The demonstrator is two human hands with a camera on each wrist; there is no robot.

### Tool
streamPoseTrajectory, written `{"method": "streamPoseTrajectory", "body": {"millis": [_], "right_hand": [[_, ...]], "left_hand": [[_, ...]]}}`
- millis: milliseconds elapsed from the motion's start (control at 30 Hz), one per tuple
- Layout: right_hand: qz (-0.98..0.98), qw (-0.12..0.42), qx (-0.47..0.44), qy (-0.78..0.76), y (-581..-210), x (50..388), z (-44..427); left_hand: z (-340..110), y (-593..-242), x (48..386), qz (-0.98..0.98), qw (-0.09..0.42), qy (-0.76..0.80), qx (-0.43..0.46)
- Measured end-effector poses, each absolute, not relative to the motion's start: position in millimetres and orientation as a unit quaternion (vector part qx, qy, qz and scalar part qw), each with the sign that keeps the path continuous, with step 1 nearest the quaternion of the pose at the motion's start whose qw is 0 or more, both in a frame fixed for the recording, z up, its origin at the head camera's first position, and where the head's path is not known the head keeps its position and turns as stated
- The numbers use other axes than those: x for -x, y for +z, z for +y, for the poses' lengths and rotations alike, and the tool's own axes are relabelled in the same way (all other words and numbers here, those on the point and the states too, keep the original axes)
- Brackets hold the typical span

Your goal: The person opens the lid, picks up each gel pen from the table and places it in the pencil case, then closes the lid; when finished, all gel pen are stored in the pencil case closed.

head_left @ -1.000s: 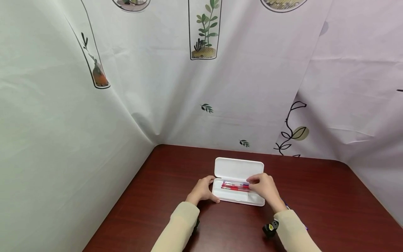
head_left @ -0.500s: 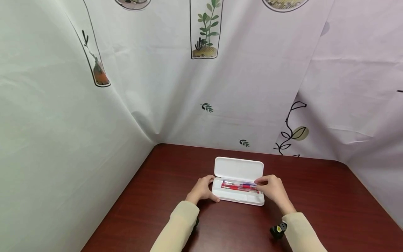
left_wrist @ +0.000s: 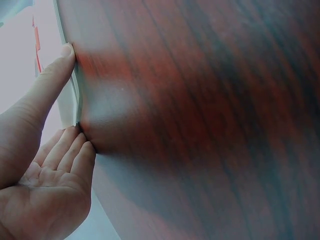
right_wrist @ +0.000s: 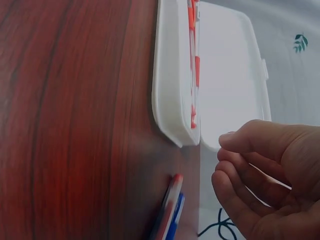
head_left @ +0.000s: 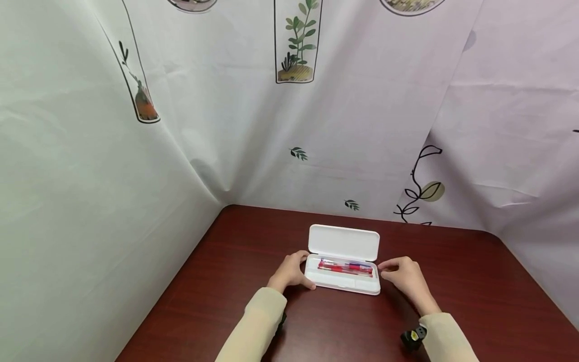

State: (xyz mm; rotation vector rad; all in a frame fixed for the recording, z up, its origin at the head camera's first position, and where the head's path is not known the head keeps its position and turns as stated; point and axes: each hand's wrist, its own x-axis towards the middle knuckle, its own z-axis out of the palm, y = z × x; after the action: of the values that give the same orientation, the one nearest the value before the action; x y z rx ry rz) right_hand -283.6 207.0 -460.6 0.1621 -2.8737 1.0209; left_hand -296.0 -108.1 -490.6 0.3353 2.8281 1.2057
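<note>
A white pencil case (head_left: 332, 284) lies on the table, its lid (head_left: 345, 242) raised at the back. Inside are several pens (head_left: 346, 268), red and blue-purple. My left hand (head_left: 289, 271) grips the case's left end, thumb on the front edge and fingers at the back; the left wrist view shows this hand (left_wrist: 47, 155) on the case's side. Just beyond the right end is my right hand (head_left: 409, 281), apart from the case. In the right wrist view that hand (right_wrist: 275, 175) has loosely bent fingers with nothing between them.
A red-tipped pen (right_wrist: 172, 195) and a blue pen (right_wrist: 176, 215) lie on the dark red table (head_left: 475, 281) beyond the case's right end, in the right wrist view. Pale cloth (head_left: 253, 125) with plant drawings hangs behind and left of the table.
My right hand has moved right, from over the pens to outside the case, uncovering their right ends. My left hand has stayed on the case.
</note>
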Motion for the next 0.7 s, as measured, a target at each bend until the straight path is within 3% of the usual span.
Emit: {"method": "streamPoseTrajectory", "body": {"millis": [700], "right_hand": [[-0.943,0.019,-0.008,0.331,-457.9,270.5,243.5]], "left_hand": [[-107.1,-486.8,295.0,0.919,0.020,0.377,-0.110]]}}
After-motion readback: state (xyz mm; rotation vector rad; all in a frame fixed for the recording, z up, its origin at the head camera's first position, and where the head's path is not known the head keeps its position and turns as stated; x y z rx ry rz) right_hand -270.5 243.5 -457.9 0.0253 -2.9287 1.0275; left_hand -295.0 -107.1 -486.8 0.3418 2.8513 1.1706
